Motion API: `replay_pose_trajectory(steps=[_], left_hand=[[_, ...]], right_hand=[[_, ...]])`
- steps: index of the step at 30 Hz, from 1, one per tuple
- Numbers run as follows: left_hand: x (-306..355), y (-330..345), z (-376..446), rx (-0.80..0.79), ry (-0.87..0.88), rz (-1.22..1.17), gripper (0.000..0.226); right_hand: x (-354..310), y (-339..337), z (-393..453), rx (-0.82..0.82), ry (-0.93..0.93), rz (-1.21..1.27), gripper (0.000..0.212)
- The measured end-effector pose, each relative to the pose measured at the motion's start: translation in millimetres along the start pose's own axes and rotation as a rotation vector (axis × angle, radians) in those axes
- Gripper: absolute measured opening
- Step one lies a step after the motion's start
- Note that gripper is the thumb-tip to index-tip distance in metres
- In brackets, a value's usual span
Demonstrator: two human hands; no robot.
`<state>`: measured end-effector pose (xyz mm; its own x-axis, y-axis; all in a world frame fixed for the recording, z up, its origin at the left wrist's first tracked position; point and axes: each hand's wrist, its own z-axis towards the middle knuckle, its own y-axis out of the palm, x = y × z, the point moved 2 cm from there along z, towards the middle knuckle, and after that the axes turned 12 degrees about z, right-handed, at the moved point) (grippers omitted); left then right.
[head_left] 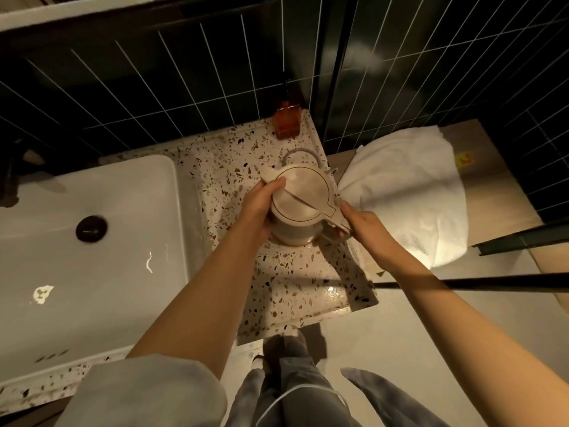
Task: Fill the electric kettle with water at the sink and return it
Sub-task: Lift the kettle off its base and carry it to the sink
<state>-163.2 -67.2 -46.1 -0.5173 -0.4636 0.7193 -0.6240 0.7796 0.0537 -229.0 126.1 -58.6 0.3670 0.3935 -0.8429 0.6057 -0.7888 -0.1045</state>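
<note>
A cream electric kettle (303,195) with its lid down stands upright on the speckled terrazzo counter (286,278), to the right of the white sink (92,272). My left hand (261,208) wraps around the kettle's left side, thumb on the lid near the spout. My right hand (366,224) grips the handle at the kettle's lower right. A grey cord (300,152) loops behind the kettle. The sink has a dark round drain (91,228); the dark tap (12,177) is barely visible at the far left edge.
An amber glass bottle (288,121) stands at the counter's back corner against the dark tiled wall. A white towel (409,192) lies on a lower wooden surface right of the counter. A dark rail (492,280) crosses at the right. My legs show below.
</note>
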Motion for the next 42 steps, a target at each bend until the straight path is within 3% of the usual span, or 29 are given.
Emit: replay_pose_trajectory(steps=[2, 6, 8, 13, 20, 24, 29, 32, 35, 42], left_hand=[[-1, -1, 1, -0.004, 0.008, -0.023, 0.017], [-1, -7, -3, 0.002, 0.026, -0.050, 0.036], [-1, -12, -10, -0.016, 0.047, -0.055, 0.042], [13, -36, -39, -0.002, 0.148, -0.090, 0.034], [34, -88, -97, 0.125, 0.292, -0.194, 0.023], [39, -131, -122, 0.208, 0.352, -0.206, 0.027], [34, -197, -141, 0.219, 0.378, -0.234, 0.035], [29, -243, -147, 0.221, 0.371, -0.250, 0.035], [27, -293, -154, 0.227, 0.330, -0.242, 0.037], [21, -407, -167, 0.249, 0.262, -0.212, 0.034]], right_hand=[[0, 1, 0, -0.013, -0.010, 0.003, 0.073], [-7, 5, -5, -0.046, -0.078, 0.009, 0.094], [-16, 7, -12, -0.085, -0.137, 0.037, 0.091], [-40, 20, -37, -0.174, -0.233, 0.142, 0.075], [-71, 70, -57, -0.146, -0.409, 0.306, 0.080], [-85, 111, -66, -0.189, -0.423, 0.309, 0.073], [-100, 175, -78, -0.297, -0.426, 0.263, 0.045], [-106, 214, -89, -0.382, -0.403, 0.238, 0.051], [-109, 260, -107, -0.442, -0.365, 0.227, 0.043], [-98, 376, -127, -0.420, -0.330, 0.258, 0.032]])
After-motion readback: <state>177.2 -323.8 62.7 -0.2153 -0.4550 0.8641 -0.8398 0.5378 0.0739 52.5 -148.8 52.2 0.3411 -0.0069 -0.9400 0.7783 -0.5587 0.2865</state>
